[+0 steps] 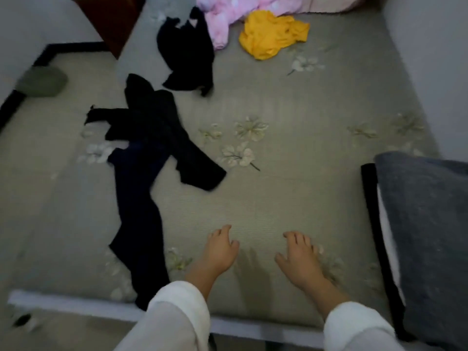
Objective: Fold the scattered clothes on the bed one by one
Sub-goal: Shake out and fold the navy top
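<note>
Scattered clothes lie on a grey-green flowered bed (pixel 278 193). A long dark navy garment (pixel 139 198) stretches from the middle left down to the front edge, with a black garment (pixel 162 133) crossed over its top. Another black piece (pixel 187 54) lies farther back. At the far end sit a crumpled yellow garment (pixel 272 38) and a fluffy pink one (pixel 228 16). My left hand (pixel 220 252) and my right hand (pixel 298 259) hover palm down over the bare sheet near the front edge, fingers apart, holding nothing. Both wrists wear white sleeves.
A grey pillow (pixel 425 236) with a black edge rests at the right front corner. A green cushion-like object (pixel 41 81) lies at the left edge. A brown piece of furniture (pixel 111 19) stands behind the bed on the left. White walls bound both sides.
</note>
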Action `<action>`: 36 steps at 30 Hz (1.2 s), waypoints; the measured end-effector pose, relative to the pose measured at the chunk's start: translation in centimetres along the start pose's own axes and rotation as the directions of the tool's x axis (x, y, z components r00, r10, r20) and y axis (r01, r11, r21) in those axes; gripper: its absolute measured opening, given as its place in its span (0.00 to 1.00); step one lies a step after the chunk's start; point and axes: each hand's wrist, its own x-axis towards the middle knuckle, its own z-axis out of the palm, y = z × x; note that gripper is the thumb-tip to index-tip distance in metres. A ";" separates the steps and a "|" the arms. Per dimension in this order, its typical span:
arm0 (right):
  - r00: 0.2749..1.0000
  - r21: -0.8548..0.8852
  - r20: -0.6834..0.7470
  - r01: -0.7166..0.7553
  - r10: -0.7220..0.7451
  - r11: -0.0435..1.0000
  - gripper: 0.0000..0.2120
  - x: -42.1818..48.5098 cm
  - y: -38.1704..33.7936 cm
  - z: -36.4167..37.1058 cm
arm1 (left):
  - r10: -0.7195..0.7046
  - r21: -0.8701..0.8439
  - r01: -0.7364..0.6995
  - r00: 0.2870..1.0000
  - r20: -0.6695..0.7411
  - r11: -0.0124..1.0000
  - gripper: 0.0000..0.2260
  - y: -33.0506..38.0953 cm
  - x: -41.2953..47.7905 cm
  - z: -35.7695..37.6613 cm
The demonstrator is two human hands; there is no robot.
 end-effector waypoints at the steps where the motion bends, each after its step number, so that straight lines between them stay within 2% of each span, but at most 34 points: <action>1: 1.000 -0.015 0.024 0.020 -0.019 1.000 0.28 0.4 -2.1 0.9 | -0.031 -0.025 0.031 0.999 -0.013 0.999 0.25 -2.5 -0.3 -1.2; 7: 0.990 -0.086 0.141 0.032 -0.020 0.996 0.27 2.9 -14.7 7.0 | -0.212 -0.087 0.212 0.977 0.011 0.973 0.24 -18.1 -1.1 -7.0; 10: 0.984 -0.076 0.177 0.022 -0.009 0.997 0.27 4.6 -20.9 10.3 | -0.270 -0.096 0.267 0.963 -0.013 0.959 0.24 -25.1 0.1 -10.2; 16: 0.966 -0.015 0.252 0.058 -0.052 0.998 0.26 8.1 -31.3 16.7 | -0.401 -0.231 0.374 0.912 -0.082 0.898 0.22 -35.9 3.5 -15.3; 19: 0.950 0.032 0.306 0.063 -0.070 0.998 0.27 9.2 -34.8 19.0 | -0.453 -0.337 0.412 0.890 -0.049 0.846 0.23 -38.4 5.5 -16.2; 23: 0.932 0.105 0.355 0.034 -0.069 0.994 0.27 10.5 -37.4 20.5 | -0.492 -0.552 0.408 0.871 -0.004 0.727 0.24 -39.2 7.3 -15.7; 26: 0.933 0.167 0.359 -0.043 -0.020 0.985 0.27 11.9 -38.3 21.1 | -0.439 -0.660 0.385 0.894 0.092 0.645 0.23 -38.2 8.6 -15.2; 28: 0.929 0.234 0.368 -0.130 0.036 0.963 0.27 12.7 -38.6 21.3 | -0.368 -0.653 0.372 0.918 0.150 0.660 0.15 -37.3 9.1 -15.2; 30: 0.916 0.360 0.374 -0.285 0.143 0.888 0.23 13.4 -39.1 21.2 | -0.266 -0.687 0.334 0.941 0.207 0.645 0.06 -36.6 9.0 -15.9; 31: 0.891 0.460 0.399 -0.398 0.215 0.794 0.19 13.6 -39.4 21.0 | -0.202 -0.711 0.312 0.950 0.237 0.630 0.07 -36.5 8.8 -16.3; 32: 0.845 0.557 0.458 -0.515 0.276 0.652 0.16 13.8 -39.9 20.6 | -0.131 -0.721 0.282 0.957 0.260 0.632 0.09 -36.4 8.5 -16.8; 33: 0.792 0.621 0.528 -0.606 0.306 0.497 0.16 14.0 -40.4 20.0 | -0.055 -0.713 0.238 0.961 0.269 0.659 0.11 -36.4 8.1 -17.4; 34: 0.758 0.652 0.577 -0.652 0.304 0.388 0.18 14.2 -40.7 19.2 | 0.022 -0.708 0.193 0.959 0.282 0.680 0.11 -36.2 7.6 -18.0; 35: 0.751 0.664 0.603 -0.659 0.270 0.352 0.20 14.4 -41.0 18.4 | 0.089 -0.707 0.170 0.945 0.314 0.686 0.09 -36.1 7.1 -18.7; 36: 0.760 0.670 0.612 -0.645 0.218 0.368 0.20 14.6 -41.6 17.6 | 0.144 -0.713 0.166 0.925 0.353 0.681 0.09 -35.8 6.6 -19.5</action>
